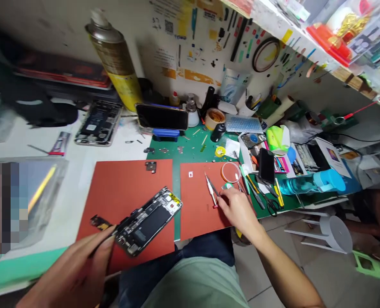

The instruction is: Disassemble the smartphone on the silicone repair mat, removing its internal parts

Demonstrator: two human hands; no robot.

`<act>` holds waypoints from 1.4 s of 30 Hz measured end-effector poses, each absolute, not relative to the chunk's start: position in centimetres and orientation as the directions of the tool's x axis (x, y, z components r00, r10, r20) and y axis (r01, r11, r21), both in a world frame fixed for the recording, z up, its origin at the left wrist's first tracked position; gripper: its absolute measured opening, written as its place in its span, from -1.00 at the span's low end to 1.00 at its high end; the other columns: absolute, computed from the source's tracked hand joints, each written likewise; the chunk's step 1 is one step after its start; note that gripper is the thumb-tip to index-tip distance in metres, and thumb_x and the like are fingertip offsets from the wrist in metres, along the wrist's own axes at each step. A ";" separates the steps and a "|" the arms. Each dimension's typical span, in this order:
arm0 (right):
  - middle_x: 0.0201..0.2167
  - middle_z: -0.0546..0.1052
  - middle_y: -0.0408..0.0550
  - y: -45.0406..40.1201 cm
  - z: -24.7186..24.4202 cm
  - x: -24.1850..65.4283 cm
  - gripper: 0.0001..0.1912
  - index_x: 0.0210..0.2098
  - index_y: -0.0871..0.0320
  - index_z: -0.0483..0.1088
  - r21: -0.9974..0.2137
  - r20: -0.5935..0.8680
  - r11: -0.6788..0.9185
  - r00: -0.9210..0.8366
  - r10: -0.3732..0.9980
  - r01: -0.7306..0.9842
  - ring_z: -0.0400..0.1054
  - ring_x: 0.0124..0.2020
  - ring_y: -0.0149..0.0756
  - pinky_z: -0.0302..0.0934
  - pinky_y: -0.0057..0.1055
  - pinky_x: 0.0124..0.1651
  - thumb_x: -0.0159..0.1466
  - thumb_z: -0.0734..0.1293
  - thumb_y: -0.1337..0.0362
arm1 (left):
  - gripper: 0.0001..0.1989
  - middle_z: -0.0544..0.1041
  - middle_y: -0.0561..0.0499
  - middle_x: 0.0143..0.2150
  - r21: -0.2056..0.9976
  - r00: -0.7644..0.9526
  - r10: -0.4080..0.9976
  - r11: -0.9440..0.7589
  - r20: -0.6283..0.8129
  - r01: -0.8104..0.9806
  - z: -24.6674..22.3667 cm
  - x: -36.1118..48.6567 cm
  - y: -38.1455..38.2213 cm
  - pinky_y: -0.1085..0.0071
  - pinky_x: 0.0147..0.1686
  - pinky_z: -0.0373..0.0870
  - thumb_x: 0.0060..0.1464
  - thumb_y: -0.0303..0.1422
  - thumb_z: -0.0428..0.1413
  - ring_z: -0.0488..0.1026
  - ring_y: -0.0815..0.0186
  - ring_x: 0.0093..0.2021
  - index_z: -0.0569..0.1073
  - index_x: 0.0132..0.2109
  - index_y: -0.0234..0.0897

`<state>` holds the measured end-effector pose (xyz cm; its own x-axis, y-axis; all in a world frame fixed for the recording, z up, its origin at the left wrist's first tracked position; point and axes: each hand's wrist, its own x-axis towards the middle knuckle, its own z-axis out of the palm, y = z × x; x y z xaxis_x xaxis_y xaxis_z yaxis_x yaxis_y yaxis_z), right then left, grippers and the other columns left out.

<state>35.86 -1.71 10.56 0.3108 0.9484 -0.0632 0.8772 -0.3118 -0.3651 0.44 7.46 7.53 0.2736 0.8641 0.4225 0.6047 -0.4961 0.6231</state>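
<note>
Workbench: a white top with a green mat [176, 184] laid over part of it, and two red-brown pads, the left pad [122, 179] and the right pad [193, 218], side by side at the front edge.
Left hand: nearest my view, the left hand [77, 256] holds an opened phone [149, 224] by its lower end, fingers drawn narrow on it.
Opened phone: I see it tilted over the left pad, innards facing up.
Right hand: over the right pad, the right hand [238, 209] has its fingertips at the end of a dark slim tool [214, 188]; I cannot tell whether they close on it.
Screwdriver: the silver screwdriver [211, 192] lies just beside that tool.
Small parts: one dark part [150, 167] sits near the left pad's far edge.
Right side: I make out scissors [272, 207] and a blue bottle [312, 184].
Behind: a second opened phone [97, 124], a propped phone [162, 117] and a yellow spray can [121, 72] stand or lie before the wall [64, 25].
</note>
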 end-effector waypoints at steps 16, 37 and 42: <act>-0.28 0.71 0.03 -2.0 14.5 34.1 -0.74 -0.10 0.06 0.62 -0.904 -0.141 -0.289 0.418 0.898 0.315 0.62 -0.37 -0.12 0.56 -0.23 -0.30 0.31 0.52 0.07 | -0.77 0.71 -0.04 -0.02 0.672 0.276 0.874 -0.485 0.400 0.561 8.5 1.7 6.1 0.39 0.08 0.62 0.46 -0.45 0.12 0.69 0.30 -0.04 0.59 0.15 -0.19; -0.35 0.70 -0.03 4.8 9.4 23.0 -0.59 -0.26 0.15 0.58 -0.951 -0.273 -0.304 0.315 0.909 0.050 0.66 -0.32 -0.17 0.64 -0.15 -0.12 0.30 0.55 -0.09 | -0.72 0.68 -0.02 0.01 0.714 0.302 0.876 -0.482 0.376 0.508 8.6 1.3 6.3 0.38 0.10 0.62 0.46 -0.48 0.11 0.67 0.31 -0.02 0.55 0.21 -0.21; -0.32 0.72 -0.02 4.5 9.3 23.3 -0.63 -0.21 0.15 0.61 -0.954 -0.255 -0.289 0.299 0.920 0.077 0.67 -0.29 -0.16 0.63 -0.16 -0.10 0.34 0.53 -0.06 | -0.73 0.68 -0.03 0.02 0.711 0.306 0.870 -0.492 0.385 0.502 8.6 1.3 6.3 0.39 0.14 0.59 0.45 -0.51 0.12 0.66 0.32 0.01 0.55 0.20 -0.23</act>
<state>23.30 4.51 9.25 0.2989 0.9196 -0.2550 0.0766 -0.2895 -0.9541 1.35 6.32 8.55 0.3062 0.8704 0.3855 0.5024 -0.4917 0.7112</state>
